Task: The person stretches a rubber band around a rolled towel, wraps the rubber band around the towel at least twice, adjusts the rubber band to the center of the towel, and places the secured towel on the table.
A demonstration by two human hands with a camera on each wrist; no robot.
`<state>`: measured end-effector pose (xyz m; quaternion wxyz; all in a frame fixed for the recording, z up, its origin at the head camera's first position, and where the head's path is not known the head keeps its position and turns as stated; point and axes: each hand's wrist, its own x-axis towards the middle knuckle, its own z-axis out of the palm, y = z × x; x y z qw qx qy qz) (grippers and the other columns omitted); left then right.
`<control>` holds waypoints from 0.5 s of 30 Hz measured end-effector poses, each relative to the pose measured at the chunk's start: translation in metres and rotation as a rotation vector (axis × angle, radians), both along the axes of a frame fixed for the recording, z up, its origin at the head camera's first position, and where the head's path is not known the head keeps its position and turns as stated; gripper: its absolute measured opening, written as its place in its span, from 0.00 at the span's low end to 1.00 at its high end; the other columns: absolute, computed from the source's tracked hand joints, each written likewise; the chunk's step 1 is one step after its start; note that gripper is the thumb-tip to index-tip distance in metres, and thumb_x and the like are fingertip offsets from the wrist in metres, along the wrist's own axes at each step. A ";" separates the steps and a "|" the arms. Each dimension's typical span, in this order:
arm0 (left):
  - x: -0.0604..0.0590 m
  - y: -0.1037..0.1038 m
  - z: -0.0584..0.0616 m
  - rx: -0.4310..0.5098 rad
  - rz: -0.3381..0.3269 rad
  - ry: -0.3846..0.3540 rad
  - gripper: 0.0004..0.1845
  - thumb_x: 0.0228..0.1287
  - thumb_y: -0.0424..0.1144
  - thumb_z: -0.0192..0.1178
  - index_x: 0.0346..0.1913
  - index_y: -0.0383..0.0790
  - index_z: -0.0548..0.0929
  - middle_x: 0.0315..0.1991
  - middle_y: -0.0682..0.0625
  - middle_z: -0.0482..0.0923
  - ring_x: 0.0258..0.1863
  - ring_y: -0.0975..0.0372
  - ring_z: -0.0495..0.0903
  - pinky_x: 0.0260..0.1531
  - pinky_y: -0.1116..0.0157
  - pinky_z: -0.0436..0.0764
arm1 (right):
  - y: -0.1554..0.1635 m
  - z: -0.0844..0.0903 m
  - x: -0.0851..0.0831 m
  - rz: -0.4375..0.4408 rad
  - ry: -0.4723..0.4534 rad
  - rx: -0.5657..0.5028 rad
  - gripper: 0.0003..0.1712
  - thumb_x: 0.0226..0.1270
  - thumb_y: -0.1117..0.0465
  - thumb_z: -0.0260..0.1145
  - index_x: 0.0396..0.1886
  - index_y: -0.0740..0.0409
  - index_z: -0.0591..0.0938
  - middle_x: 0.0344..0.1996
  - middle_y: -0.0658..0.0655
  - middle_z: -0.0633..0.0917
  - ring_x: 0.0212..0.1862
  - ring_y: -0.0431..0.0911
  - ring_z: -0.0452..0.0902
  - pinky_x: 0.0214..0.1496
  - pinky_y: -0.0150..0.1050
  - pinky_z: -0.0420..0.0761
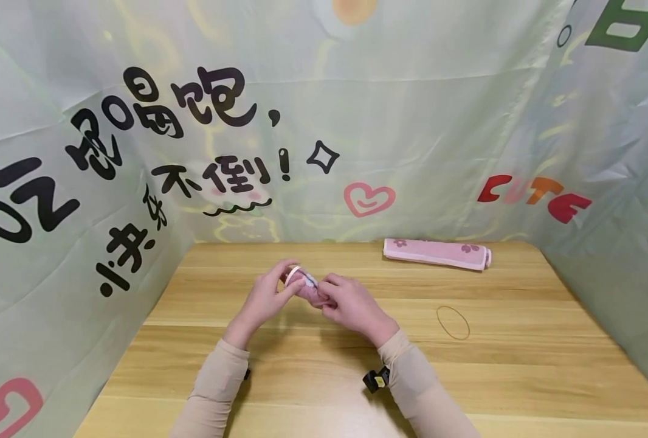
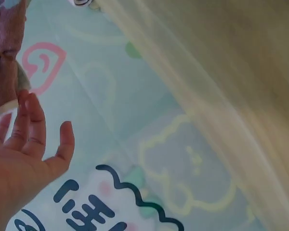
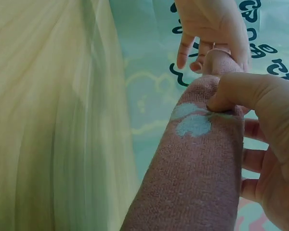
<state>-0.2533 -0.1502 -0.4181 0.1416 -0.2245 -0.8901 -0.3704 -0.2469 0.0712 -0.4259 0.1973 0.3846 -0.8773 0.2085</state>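
At the table's (image 1: 280, 377) middle, a rolled pink towel (image 1: 309, 291) was held above the wood between both hands. On the left of the roll, the left hand (image 1: 266, 299) was seen at its end, where a pale rubber band (image 1: 294, 271) was stretched round the roll; the fingers (image 2: 29, 122) looked fairly straight in the left wrist view, so whether the band was pinched could not be told. On the right of the roll, the right hand (image 1: 351, 304) was clamped round it, the thumb (image 3: 233, 94) pressed on a light flower print. The step would probably go best with the roll squeezed tight while the band was eased evenly along it. Further right of the roll, a loose rubber band (image 1: 453, 322) lay flat, and a second rolled towel (image 1: 436, 253) lay beyond it, near the backdrop (image 1: 411, 121).
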 end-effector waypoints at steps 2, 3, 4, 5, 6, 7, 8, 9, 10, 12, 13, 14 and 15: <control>0.000 -0.001 0.001 -0.049 -0.034 0.043 0.26 0.63 0.49 0.65 0.63 0.50 0.74 0.50 0.51 0.81 0.41 0.62 0.79 0.35 0.64 0.81 | 0.002 -0.001 -0.002 0.009 0.030 -0.010 0.13 0.48 0.65 0.70 0.26 0.48 0.73 0.34 0.46 0.80 0.30 0.38 0.72 0.33 0.32 0.75; 0.000 -0.002 0.001 -0.082 -0.046 0.072 0.29 0.61 0.50 0.66 0.64 0.50 0.73 0.53 0.51 0.80 0.45 0.61 0.79 0.40 0.61 0.82 | 0.003 -0.002 -0.003 0.015 0.039 -0.018 0.13 0.48 0.66 0.70 0.26 0.49 0.73 0.34 0.46 0.81 0.30 0.38 0.72 0.32 0.31 0.76; 0.000 -0.002 0.001 -0.116 -0.058 0.103 0.30 0.59 0.50 0.68 0.65 0.50 0.73 0.55 0.50 0.79 0.49 0.59 0.79 0.45 0.58 0.82 | 0.004 -0.002 -0.004 0.020 0.047 -0.026 0.13 0.47 0.67 0.70 0.26 0.49 0.73 0.34 0.46 0.81 0.30 0.38 0.73 0.31 0.31 0.76; 0.000 -0.002 0.001 -0.149 -0.066 0.135 0.32 0.58 0.50 0.69 0.65 0.50 0.73 0.57 0.50 0.78 0.53 0.58 0.79 0.51 0.56 0.80 | 0.005 -0.002 -0.004 0.025 0.053 -0.032 0.14 0.47 0.67 0.70 0.26 0.49 0.73 0.34 0.46 0.81 0.29 0.38 0.72 0.31 0.31 0.75; 0.000 -0.002 0.001 -0.178 -0.073 0.171 0.32 0.56 0.50 0.70 0.64 0.50 0.74 0.57 0.49 0.78 0.55 0.57 0.79 0.54 0.52 0.79 | 0.006 -0.001 -0.005 0.030 0.060 -0.036 0.14 0.46 0.67 0.70 0.26 0.49 0.73 0.33 0.46 0.81 0.29 0.37 0.72 0.31 0.31 0.75; 0.001 -0.003 0.001 -0.212 -0.074 0.205 0.32 0.54 0.49 0.71 0.63 0.50 0.75 0.56 0.49 0.78 0.55 0.55 0.79 0.55 0.50 0.78 | 0.006 -0.001 -0.005 0.036 0.064 -0.037 0.14 0.46 0.68 0.70 0.26 0.49 0.73 0.33 0.46 0.81 0.28 0.37 0.72 0.30 0.30 0.74; 0.001 -0.003 0.001 -0.248 -0.071 0.237 0.32 0.53 0.49 0.72 0.62 0.51 0.76 0.56 0.49 0.78 0.55 0.55 0.79 0.54 0.49 0.78 | 0.007 -0.001 -0.006 0.042 0.068 -0.035 0.14 0.46 0.68 0.70 0.25 0.49 0.73 0.33 0.46 0.81 0.28 0.37 0.71 0.30 0.30 0.74; 0.001 -0.003 0.001 -0.282 -0.067 0.273 0.31 0.52 0.48 0.73 0.61 0.51 0.77 0.55 0.50 0.78 0.54 0.54 0.79 0.54 0.48 0.78 | 0.008 0.000 -0.006 0.048 0.068 -0.033 0.14 0.46 0.68 0.70 0.25 0.50 0.73 0.32 0.46 0.80 0.28 0.37 0.70 0.30 0.30 0.73; 0.002 -0.003 0.001 -0.312 -0.064 0.304 0.31 0.51 0.48 0.74 0.60 0.51 0.77 0.55 0.50 0.78 0.54 0.54 0.79 0.54 0.47 0.77 | 0.008 0.000 -0.006 0.056 0.065 -0.030 0.14 0.46 0.68 0.70 0.25 0.50 0.73 0.32 0.46 0.80 0.27 0.37 0.70 0.30 0.31 0.72; 0.002 -0.003 0.000 -0.357 -0.058 0.368 0.29 0.50 0.47 0.75 0.58 0.52 0.79 0.55 0.50 0.78 0.54 0.53 0.78 0.53 0.47 0.77 | 0.009 0.001 -0.006 0.068 0.059 -0.017 0.14 0.47 0.68 0.70 0.25 0.50 0.73 0.31 0.45 0.79 0.28 0.37 0.69 0.30 0.31 0.71; 0.001 -0.003 -0.001 -0.378 -0.053 0.395 0.28 0.50 0.47 0.75 0.57 0.53 0.80 0.55 0.50 0.78 0.54 0.52 0.78 0.53 0.48 0.76 | 0.009 0.001 -0.006 0.074 0.059 -0.013 0.13 0.47 0.67 0.70 0.25 0.50 0.74 0.31 0.45 0.78 0.28 0.37 0.68 0.31 0.31 0.71; 0.001 -0.003 -0.001 -0.388 -0.053 0.425 0.27 0.50 0.46 0.75 0.56 0.53 0.81 0.55 0.50 0.78 0.54 0.52 0.77 0.53 0.48 0.76 | 0.009 0.002 -0.006 0.079 0.060 -0.010 0.13 0.47 0.67 0.71 0.25 0.50 0.74 0.30 0.45 0.78 0.28 0.37 0.68 0.31 0.31 0.71; 0.001 -0.003 -0.002 -0.393 -0.052 0.453 0.25 0.50 0.46 0.75 0.54 0.53 0.81 0.55 0.50 0.78 0.54 0.52 0.77 0.52 0.49 0.76 | 0.009 0.002 -0.006 0.084 0.060 -0.010 0.13 0.47 0.67 0.71 0.25 0.50 0.74 0.30 0.45 0.78 0.28 0.37 0.68 0.31 0.31 0.71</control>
